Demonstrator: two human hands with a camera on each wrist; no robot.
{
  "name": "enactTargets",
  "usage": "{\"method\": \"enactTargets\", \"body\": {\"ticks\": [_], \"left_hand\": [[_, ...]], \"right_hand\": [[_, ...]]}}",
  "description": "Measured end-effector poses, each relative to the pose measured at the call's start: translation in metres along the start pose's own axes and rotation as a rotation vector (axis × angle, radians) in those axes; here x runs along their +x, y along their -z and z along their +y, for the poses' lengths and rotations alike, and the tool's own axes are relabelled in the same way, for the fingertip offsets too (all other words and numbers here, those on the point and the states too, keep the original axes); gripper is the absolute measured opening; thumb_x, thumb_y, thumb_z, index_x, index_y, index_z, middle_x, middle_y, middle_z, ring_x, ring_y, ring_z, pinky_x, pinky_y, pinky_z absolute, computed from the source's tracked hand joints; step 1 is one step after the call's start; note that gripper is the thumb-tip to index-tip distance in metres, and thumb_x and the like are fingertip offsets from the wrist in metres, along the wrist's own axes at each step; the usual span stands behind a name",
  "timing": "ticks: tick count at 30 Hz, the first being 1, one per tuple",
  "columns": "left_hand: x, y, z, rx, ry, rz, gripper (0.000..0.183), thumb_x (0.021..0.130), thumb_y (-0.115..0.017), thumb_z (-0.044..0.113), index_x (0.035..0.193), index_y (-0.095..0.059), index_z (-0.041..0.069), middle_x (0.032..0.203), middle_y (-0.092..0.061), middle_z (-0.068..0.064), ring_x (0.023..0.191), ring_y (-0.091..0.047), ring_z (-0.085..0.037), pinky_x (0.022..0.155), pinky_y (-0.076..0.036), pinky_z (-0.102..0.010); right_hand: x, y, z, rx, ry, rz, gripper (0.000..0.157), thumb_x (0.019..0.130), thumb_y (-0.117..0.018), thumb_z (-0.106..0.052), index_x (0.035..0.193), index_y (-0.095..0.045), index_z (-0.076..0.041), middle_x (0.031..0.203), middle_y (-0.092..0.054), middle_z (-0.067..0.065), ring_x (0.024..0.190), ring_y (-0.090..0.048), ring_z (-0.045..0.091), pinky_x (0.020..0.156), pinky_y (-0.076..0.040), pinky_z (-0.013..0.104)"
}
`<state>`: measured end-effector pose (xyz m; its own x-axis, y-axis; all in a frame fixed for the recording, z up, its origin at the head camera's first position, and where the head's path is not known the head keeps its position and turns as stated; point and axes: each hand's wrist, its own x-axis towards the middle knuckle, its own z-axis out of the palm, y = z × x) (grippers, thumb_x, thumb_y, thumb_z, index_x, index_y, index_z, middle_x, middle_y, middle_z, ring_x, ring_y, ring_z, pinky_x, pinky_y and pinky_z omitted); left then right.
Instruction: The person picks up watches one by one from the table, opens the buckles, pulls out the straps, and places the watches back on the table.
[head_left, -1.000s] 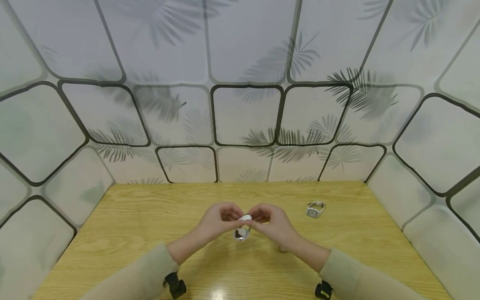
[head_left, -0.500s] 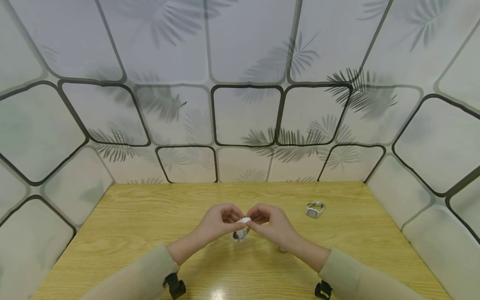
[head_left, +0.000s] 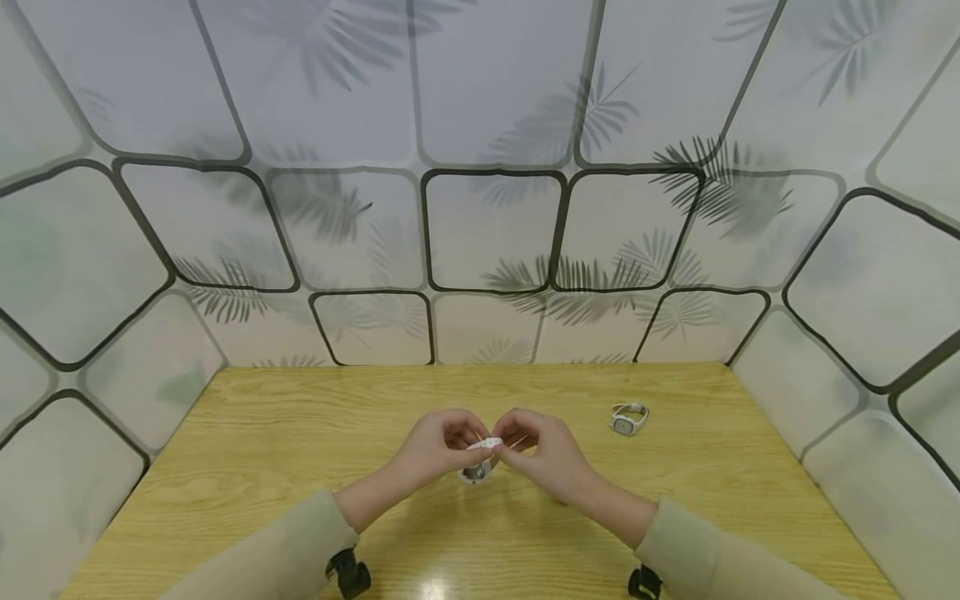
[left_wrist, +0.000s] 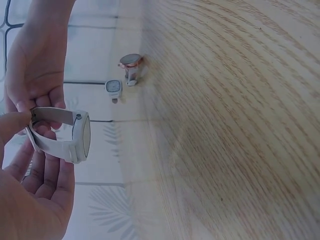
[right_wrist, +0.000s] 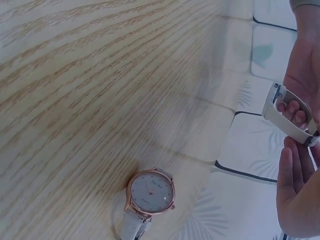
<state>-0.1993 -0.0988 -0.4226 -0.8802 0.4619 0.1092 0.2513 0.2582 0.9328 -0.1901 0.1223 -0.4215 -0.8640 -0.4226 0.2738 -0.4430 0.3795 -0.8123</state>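
Over the middle of the table, a white wristwatch [head_left: 474, 474] hangs between both hands, its strap bent round into a loop. My left hand [head_left: 437, 443] pinches the strap's end from one side, thumb on top. From the other side my right hand [head_left: 546, 452] pinches the same part, the fingertips of both hands meeting there. In the left wrist view the watch's case [left_wrist: 82, 137] faces away from the hands, at the far side of the loop. Fingers partly cover the overlapping strap ends in both wrist views.
A white watch with a squarish case [head_left: 625, 420] lies on the wooden table [head_left: 337, 400] at the back right. Nearer the right forearm stands a rose-gold watch with a pale strap [right_wrist: 151, 191], nearly hidden in the head view. Patterned panels [head_left: 487, 233] enclose the table's back and sides.
The watch case has tipped and swung slightly down and left, so its face shows less in the head view. Both hands stay nearly in place, still pinching the strap.
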Motion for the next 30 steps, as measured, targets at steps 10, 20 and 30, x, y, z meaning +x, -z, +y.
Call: {"method": "enactTargets", "body": {"ticks": [10,20,30], "left_hand": [[-0.0007,-0.0016,-0.0010,-0.006,-0.016,-0.014,0.017,0.098,-0.077,0.013,0.108,-0.074,-0.001,0.085,-0.073,-0.015,0.068,-0.062,-0.005,0.060,-0.054,-0.021],[-0.0011,-0.0020,-0.0031,0.013,-0.022,-0.031,0.013,0.100,-0.075,0.013,0.109,-0.073,0.004,0.083,-0.071,-0.010,0.065,-0.060,-0.005,0.060,-0.053,-0.021],[-0.0014,-0.0020,-0.0009,-0.007,-0.031,-0.029,0.012,0.101,-0.073,0.012,0.109,-0.073,0.003,0.080,-0.070,-0.007,0.064,-0.060,-0.007,0.059,-0.054,-0.022]], "right_hand": [[-0.0014,-0.0019,0.0004,0.013,0.027,0.023,0.004,0.100,-0.073,-0.012,0.101,-0.074,-0.007,0.094,-0.077,0.007,0.082,-0.071,0.007,0.075,-0.061,0.024],[-0.0027,-0.0020,0.0006,0.004,0.013,0.031,0.004,0.099,-0.074,-0.009,0.100,-0.074,-0.006,0.093,-0.077,0.007,0.081,-0.071,0.006,0.075,-0.062,0.024],[-0.0027,-0.0029,-0.0023,-0.006,0.003,0.075,0.005,0.099,-0.074,-0.010,0.099,-0.075,-0.005,0.090,-0.079,0.007,0.079,-0.072,0.005,0.073,-0.062,0.023]]}}
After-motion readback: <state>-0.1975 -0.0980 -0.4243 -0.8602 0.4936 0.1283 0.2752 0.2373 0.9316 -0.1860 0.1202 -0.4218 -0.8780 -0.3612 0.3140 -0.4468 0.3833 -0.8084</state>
